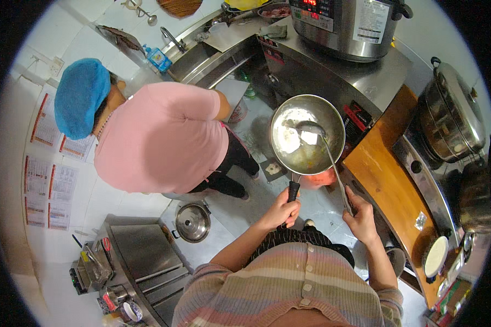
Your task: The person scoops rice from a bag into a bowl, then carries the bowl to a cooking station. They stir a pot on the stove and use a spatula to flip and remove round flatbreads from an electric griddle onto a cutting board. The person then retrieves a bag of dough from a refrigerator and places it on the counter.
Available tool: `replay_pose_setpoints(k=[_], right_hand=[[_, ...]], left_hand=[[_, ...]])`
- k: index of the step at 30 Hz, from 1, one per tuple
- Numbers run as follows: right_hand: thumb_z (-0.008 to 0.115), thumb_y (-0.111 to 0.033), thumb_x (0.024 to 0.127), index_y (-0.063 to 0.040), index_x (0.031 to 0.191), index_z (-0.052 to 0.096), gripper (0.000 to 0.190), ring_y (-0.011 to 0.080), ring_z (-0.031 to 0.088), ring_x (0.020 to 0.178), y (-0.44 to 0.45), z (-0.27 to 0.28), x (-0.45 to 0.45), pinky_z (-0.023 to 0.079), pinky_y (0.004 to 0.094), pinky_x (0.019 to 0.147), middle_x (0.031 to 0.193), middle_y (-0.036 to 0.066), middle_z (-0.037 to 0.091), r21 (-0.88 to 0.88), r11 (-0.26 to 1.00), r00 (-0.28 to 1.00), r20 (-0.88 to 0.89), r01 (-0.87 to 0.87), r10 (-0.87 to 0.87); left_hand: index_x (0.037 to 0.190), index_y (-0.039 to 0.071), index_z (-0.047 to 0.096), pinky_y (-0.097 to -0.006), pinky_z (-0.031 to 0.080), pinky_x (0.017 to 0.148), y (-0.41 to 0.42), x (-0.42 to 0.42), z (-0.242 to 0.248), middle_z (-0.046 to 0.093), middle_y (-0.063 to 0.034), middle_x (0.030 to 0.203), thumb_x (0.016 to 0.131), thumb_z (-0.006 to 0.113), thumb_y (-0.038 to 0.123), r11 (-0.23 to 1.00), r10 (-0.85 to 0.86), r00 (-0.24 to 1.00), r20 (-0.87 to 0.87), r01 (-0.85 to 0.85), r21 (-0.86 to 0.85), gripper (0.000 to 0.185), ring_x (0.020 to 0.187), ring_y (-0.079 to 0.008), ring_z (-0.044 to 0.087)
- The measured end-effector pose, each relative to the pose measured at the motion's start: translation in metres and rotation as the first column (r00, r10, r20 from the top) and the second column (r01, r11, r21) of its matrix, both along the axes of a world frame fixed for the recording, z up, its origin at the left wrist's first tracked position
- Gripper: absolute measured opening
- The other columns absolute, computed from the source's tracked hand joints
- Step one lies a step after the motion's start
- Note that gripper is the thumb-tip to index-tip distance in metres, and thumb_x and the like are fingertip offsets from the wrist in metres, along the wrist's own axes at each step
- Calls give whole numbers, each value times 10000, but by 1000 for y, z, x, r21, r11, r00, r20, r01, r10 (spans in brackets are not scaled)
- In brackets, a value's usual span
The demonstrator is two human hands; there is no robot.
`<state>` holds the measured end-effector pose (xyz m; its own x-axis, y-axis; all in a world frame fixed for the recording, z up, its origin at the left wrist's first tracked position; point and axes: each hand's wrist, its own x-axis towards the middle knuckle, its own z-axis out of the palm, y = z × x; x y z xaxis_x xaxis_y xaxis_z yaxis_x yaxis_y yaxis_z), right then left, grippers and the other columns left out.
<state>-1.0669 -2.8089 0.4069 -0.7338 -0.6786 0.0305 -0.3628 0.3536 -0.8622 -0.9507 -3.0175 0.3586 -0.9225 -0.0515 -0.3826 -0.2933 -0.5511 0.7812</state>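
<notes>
My left hand is closed round the black handle of a steel wok, which I hold in the air in front of me. In my right hand is the long metal handle of a ladle, whose bowl rests inside the wok. A little cloudy liquid with small yellowish bits lies in the lower part of the wok. Light glares off the inner wall. Partly hidden below the wok is a reddish object that I cannot make out.
A person in a pink shirt and blue cap stands at left by the sink. On the right are a wooden board, a large lidded steamer and a pale round pan. An electric cooker stands on the steel counter ahead. A steel lid is at lower left.
</notes>
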Motion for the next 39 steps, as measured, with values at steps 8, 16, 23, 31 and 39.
replay_pose_setpoints(k=[8,16,23,31,39], right_hand=[[529,1,683,63,1155,443,483,357,563,792,4,5,-64,435,340,725,885,265,550,73,995,997,19,-74,72],[507,-39,757,53,1164,427,425,289,560,634,18,23,-79,436,337,589,793,232,551,158,945,958,57,-287,282],[448,-145,844,-9,955,461,176,68,366,375,12,55,-76,272,198,265,686,49,470,26,991,321,947,-130,17],[385,-163,877,45,925,397,214,54,334,399,22,29,-86,248,166,234,707,59,409,-97,974,-466,865,206,184],[429,-168,848,-43,1090,372,278,52,363,409,9,32,-61,279,160,238,778,69,484,-213,971,107,974,105,202]], left_hand=[[946,73,319,-266,296,279,10,-27,1,374,-35,523,778,395,-30,972,99,994,43,-88,-217,212,311,-116,369],[966,65,321,-266,299,299,25,-29,9,367,-20,503,775,399,-47,909,163,987,8,-147,-390,235,315,-111,355],[921,42,342,-279,305,274,38,-17,11,377,-30,541,763,413,-4,878,116,987,115,-48,-477,179,300,-133,398],[992,81,359,-267,293,290,51,3,7,359,-6,510,791,396,0,972,115,992,56,-101,-211,219,325,-101,338],[972,86,368,-248,282,287,55,19,16,354,0,536,788,431,56,978,117,985,125,-136,161,197,337,-87,325]])
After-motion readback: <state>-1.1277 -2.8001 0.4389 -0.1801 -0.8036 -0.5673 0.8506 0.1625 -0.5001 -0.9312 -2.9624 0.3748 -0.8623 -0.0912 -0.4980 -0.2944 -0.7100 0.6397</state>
